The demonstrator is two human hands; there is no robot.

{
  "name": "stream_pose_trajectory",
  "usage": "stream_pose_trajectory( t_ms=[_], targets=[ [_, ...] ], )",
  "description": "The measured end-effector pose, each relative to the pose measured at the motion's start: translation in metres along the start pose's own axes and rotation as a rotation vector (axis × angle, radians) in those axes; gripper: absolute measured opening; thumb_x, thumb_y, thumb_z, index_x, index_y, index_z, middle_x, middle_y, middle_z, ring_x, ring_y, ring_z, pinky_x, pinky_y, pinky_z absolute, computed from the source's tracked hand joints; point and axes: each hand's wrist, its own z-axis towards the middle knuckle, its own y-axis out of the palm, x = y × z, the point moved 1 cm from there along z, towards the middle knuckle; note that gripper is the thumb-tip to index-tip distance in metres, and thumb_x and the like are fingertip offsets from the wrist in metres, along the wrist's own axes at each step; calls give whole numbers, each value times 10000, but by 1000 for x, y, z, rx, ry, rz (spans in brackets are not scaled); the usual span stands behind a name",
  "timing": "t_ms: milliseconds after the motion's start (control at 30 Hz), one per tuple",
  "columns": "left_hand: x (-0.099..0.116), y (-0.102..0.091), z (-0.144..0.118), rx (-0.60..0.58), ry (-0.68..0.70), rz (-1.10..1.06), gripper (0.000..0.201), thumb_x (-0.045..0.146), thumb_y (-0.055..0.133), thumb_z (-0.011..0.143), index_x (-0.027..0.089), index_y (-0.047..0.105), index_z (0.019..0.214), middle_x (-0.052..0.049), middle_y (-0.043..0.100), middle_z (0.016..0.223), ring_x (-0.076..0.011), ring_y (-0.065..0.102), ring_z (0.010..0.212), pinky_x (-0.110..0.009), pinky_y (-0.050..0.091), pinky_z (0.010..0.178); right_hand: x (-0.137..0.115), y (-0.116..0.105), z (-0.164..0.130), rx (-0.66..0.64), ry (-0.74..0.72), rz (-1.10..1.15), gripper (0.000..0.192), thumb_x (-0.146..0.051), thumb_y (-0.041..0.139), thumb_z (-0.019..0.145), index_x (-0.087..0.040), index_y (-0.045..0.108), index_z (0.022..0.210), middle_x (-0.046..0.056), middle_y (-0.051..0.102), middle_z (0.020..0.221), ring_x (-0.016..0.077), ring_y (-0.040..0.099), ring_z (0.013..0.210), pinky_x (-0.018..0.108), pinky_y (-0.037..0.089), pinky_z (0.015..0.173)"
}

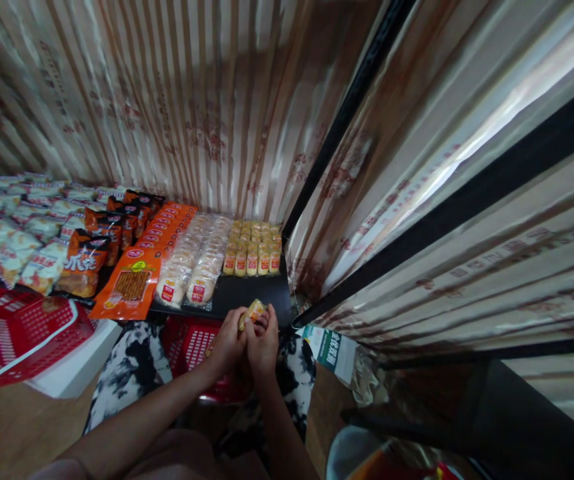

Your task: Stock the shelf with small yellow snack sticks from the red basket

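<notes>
Clamping small yellow packet (253, 313) between left hand (230, 337) and right hand (263, 343), close together, above red basket (195, 341) at near edge of table (254, 293), toward right end. Just beyond on table, going right to left: rows of matching yellow packets (251, 260), clear-wrapped round white pieces (203, 267), then orange bags (129, 283) overlapping in a line. Farthest back, rising behind everything, striped sheeting (167, 87) with reddish print, creased.

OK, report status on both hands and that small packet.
Left hand and right hand: both on small packet. Red basket below, black shelf just ahead. Nothing seen obstructing either hand.
</notes>
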Motion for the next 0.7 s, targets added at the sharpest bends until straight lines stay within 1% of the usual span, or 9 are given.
stream_pose_trajectory(
  t_ms=[100,233,333,400,533,600,700],
  targets=[
    [-4,3,6,-40,23,5,320,159,571,723,195,582,1041,-81,562,1028,-222,512,1000,-361,376,949,2,1,8,3,7,0,634,-353,555,746,-150,361,1315,142,541,1124,201,585,942,310,524,748],
    [-9,5,15,-103,58,15,347,138,556,727,198,580,1068,-91,555,1060,-225,510,1036,-358,375,967,5,0,18,-4,30,10,640,-332,535,752,-139,339,1330,143,543,1133,191,592,941,309,513,783],
    [-8,5,21,-147,106,19,392,126,548,722,211,575,1104,-91,557,1102,-226,505,1057,-352,371,976,5,-1,25,13,15,12,633,-315,528,753,-139,337,1331,136,557,1118,186,590,944,316,505,802],
    [-5,5,25,-169,105,1,430,105,554,692,219,583,1106,-82,565,1112,-230,502,1063,-353,366,981,4,-1,30,30,-18,4,615,-307,530,755,-149,353,1323,129,565,1113,186,587,953,323,500,809],
    [-2,7,32,-163,55,-35,470,78,571,631,215,605,1079,-78,580,1114,-251,488,1091,-382,323,1022,1,-1,39,52,-69,-41,573,-323,518,771,-158,390,1305,129,564,1124,190,575,979,317,493,810],
    [-4,10,36,-163,64,-16,488,71,565,626,212,600,1092,-84,579,1129,-256,476,1113,-394,299,1040,0,-1,43,65,-83,-72,565,-331,508,778,-159,393,1304,130,557,1134,187,575,969,310,490,808],
    [-8,14,41,-182,110,63,514,62,541,636,200,582,1129,-96,577,1149,-260,466,1130,-404,282,1051,-3,-2,49,96,-102,-116,555,-330,500,780,-161,400,1300,136,547,1144,185,588,904,320,486,802]
  ],
)
